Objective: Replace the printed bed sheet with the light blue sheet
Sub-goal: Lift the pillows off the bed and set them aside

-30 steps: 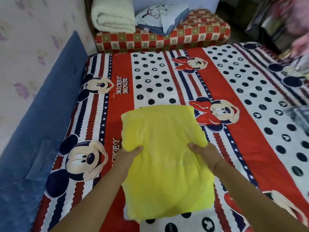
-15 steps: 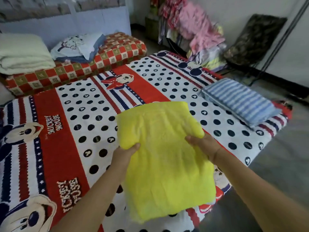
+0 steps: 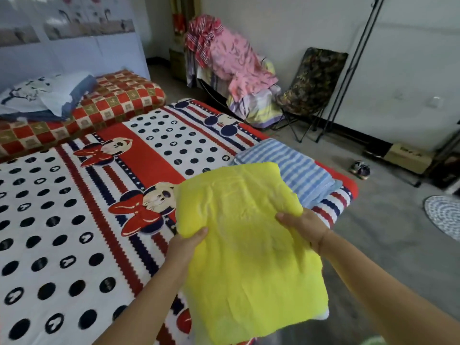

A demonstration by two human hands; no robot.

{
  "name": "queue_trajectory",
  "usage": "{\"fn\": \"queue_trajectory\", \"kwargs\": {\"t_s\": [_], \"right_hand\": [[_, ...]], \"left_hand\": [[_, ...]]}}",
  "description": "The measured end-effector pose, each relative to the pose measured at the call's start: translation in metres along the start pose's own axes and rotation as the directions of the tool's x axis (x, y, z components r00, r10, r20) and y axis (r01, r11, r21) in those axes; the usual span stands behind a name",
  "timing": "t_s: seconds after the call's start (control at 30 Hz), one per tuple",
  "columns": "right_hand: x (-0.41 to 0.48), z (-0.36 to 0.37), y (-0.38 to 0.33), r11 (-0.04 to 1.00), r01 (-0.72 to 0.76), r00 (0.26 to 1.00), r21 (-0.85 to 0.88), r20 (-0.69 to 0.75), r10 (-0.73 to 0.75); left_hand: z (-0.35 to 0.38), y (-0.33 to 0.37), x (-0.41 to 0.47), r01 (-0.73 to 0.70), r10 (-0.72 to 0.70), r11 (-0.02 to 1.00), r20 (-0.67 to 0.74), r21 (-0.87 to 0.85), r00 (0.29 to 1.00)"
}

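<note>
While yellow blanket partly covers it | striped bundle on printed sheet

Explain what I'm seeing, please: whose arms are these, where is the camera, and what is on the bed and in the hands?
There is no machine here: these are a person's bare arms, filmed by one camera worn on the head, looking forward and down. The left hand and right hand each grip a side of a folded yellow fleecy cloth, held up over the bed's edge. The red, white and navy printed bed sheet with cartoon mice covers the mattress. A folded light blue striped sheet lies on its right-hand corner, partly behind the yellow cloth.
</note>
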State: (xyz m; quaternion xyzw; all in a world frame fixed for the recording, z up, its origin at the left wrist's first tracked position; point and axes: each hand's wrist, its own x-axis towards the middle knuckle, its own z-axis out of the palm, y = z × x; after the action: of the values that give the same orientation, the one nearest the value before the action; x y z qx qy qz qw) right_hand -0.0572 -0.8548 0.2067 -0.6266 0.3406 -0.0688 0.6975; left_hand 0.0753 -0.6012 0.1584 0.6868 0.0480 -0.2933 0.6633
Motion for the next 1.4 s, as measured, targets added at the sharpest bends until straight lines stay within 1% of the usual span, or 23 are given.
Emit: {"fn": "queue_trajectory", "kwargs": {"t_s": [0.17,0.3,0.6,0.77,0.9,1.07,1.23,1.4], "right_hand": [[0.056,-0.074,-0.018,1.000,-0.012,1.000,-0.025,0.008,0.012],[0.107,-0.116,-0.033,1.000,0.005,1.000,-0.020,0.011,-0.005],[0.235,-0.189,-0.080,0.999,0.030,0.999,-0.044,-0.012,-0.031],[0.298,-0.223,-0.109,0.996,0.018,1.000,-0.082,0.001,-0.018],[0.350,-0.247,-0.124,0.990,-0.002,1.000,-0.140,0.023,0.006],[0.422,-0.266,-0.137,0.982,-0.050,0.995,-0.180,0.080,0.065],[0.503,-0.272,-0.148,0.976,-0.068,0.970,-0.209,0.215,0.113],[0.583,-0.264,-0.155,0.970,-0.073,0.924,-0.230,0.350,0.153]], "left_hand": [[0.082,0.017,0.028,0.025,-0.025,1.000,0.004,0.009,1.000],[0.135,0.033,0.066,-0.005,0.005,1.000,0.005,0.019,1.000],[0.243,0.077,0.178,-0.043,0.046,0.998,0.072,-0.039,0.996],[0.289,0.092,0.229,-0.033,0.037,0.997,0.064,-0.067,0.997],[0.320,0.091,0.268,-0.028,0.029,0.998,0.022,-0.056,0.999],[0.357,0.087,0.312,0.027,-0.034,0.993,-0.063,-0.118,0.997],[0.387,0.090,0.357,0.071,-0.097,0.986,-0.170,-0.152,0.981],[0.404,0.096,0.410,0.097,-0.125,0.990,-0.328,-0.100,0.936]]}}
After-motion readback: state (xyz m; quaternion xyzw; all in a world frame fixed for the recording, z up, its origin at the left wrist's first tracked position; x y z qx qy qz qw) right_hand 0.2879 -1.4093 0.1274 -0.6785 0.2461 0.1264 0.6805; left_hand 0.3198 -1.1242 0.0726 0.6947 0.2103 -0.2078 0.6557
